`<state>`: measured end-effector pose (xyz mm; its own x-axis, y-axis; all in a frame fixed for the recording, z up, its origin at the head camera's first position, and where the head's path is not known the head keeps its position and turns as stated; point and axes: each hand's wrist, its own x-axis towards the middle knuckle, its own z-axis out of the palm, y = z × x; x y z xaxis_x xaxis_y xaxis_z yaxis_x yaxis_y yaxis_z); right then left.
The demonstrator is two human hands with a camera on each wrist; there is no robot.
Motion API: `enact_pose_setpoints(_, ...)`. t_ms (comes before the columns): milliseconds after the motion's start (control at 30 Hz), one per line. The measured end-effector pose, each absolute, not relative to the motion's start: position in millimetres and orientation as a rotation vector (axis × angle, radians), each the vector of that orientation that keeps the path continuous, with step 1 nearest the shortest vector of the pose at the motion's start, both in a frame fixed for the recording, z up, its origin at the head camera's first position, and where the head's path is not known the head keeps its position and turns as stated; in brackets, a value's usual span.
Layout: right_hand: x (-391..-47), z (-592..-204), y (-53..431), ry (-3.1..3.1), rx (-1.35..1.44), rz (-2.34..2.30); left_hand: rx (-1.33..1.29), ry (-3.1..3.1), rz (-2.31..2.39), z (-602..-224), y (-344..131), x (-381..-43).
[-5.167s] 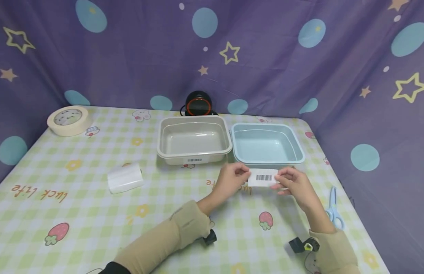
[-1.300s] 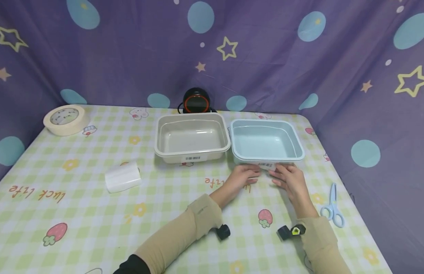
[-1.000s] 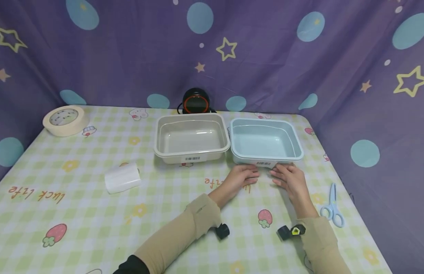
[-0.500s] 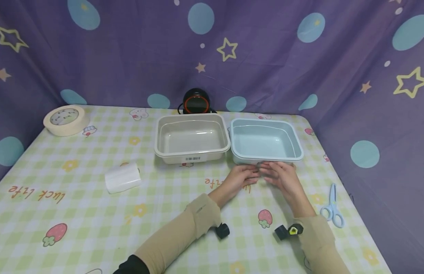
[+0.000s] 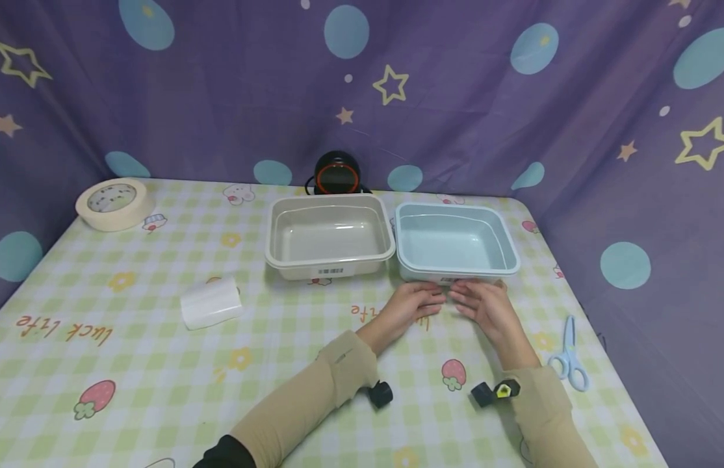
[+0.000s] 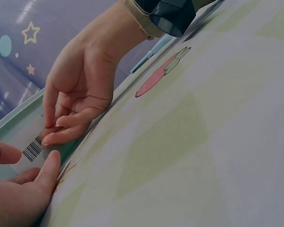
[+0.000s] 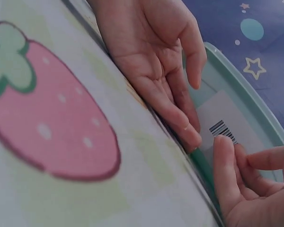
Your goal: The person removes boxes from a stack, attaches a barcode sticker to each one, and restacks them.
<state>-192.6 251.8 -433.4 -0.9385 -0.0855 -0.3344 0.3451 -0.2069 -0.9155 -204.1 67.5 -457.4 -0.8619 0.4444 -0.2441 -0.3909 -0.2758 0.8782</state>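
A white barcode label (image 7: 218, 106) lies on the front wall of the light blue basin (image 5: 455, 244). My right hand (image 5: 487, 309) rests its fingertips on the label, over one end of the barcode. At the label's other end is my left hand (image 5: 407, 307), its fingers loosely extended by the basin wall; whether they touch it I cannot tell. In the left wrist view the barcode (image 6: 32, 150) shows between the two hands. Left of the blue basin stands a grey-beige basin (image 5: 333, 244) with a barcode label (image 5: 330, 270) on its front.
A curled white roll of labels (image 5: 211, 304) lies at left on the checked tablecloth (image 5: 163, 383). Masking tape (image 5: 115, 214) sits in the far left corner, pale blue scissors (image 5: 568, 357) near the right edge. A black round device (image 5: 337, 177) stands behind the basins.
The label, earlier held up between both hands, is now on the blue basin's front. Within the last second the right hand shifted left across it, then slightly back; the left hand stayed nearly still.
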Motion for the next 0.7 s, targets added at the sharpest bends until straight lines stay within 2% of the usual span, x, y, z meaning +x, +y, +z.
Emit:
enact_pose_setpoints(333, -197.9, -438.3, 257.2, 1.755, 0.310, -2.158, 0.081, 1.449, 2.166, -458.3, 66.2, -204.2)
enact_pose_setpoints(700, -194.3, -433.5, 259.1, 1.882, 0.189, -2.184, 0.060, 1.444, 2.164, -458.6, 67.3, -205.2)
